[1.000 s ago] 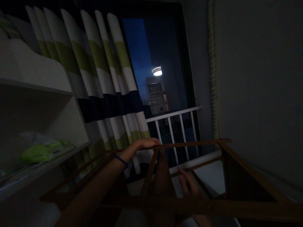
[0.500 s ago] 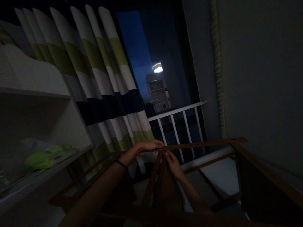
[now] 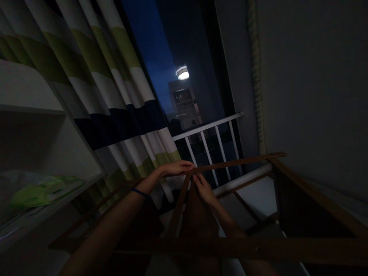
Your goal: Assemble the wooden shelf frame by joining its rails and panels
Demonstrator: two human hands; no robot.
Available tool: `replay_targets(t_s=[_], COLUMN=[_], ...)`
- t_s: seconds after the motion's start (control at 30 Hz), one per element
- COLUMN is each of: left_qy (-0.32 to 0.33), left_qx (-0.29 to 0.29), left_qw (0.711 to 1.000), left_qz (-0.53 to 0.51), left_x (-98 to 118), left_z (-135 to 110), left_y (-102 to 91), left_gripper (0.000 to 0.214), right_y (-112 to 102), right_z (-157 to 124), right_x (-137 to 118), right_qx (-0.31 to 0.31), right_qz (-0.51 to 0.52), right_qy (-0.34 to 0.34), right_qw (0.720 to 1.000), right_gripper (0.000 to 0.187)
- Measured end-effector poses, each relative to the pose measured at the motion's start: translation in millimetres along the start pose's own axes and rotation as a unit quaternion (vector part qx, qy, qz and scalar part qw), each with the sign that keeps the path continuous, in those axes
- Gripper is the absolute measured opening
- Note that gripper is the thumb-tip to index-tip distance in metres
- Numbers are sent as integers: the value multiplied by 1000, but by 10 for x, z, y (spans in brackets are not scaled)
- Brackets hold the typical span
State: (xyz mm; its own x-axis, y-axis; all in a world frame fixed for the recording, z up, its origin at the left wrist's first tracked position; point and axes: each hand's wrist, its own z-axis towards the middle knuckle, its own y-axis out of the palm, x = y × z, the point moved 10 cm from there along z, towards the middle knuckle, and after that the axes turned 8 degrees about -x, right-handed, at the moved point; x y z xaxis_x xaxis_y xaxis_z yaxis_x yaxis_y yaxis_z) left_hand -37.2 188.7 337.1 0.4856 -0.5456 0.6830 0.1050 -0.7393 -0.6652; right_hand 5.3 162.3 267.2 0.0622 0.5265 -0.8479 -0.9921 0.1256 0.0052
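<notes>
The left hand [image 3: 175,168] lies flat over the far brown wooden frame rail [image 3: 238,162], running left to right, while the right hand [image 3: 202,188] pinches just beneath it (dim light).

No legible text, label, brand, number or sign anywhere. Green packet [image 3: 37,191] on shelf [image 3: 51,199] at 9 o'clock: print too dark, blurred. Window reflection at 12 o'clock: nothing readable.
</notes>
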Motion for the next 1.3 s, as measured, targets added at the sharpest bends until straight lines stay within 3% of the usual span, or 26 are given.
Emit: replay_targets(t_s=[0.6,1.03,1.17,1.3], left_qy=[-46,-66,-50,-31], left_qx=[9,-27,-33,-25], left_qw=[997,997,998,998], left_qz=[-65,-37,4,59], left_x=[-63,-125,-59,1], left_z=[20,98,71,52], left_y=[12,71,79,73], left_gripper=[27,30,32,35], right_y=[-63,-123,-313,-444], right_z=[-3,-18,-287,-915], right_x=[-15,4,-98,-240], right_qx=[21,44,112,166], right_qz=[-22,-36,-80,-109], right_qy=[23,23,44,37], right_qw=[999,998,989,979], right_gripper=[30,29,37,26])
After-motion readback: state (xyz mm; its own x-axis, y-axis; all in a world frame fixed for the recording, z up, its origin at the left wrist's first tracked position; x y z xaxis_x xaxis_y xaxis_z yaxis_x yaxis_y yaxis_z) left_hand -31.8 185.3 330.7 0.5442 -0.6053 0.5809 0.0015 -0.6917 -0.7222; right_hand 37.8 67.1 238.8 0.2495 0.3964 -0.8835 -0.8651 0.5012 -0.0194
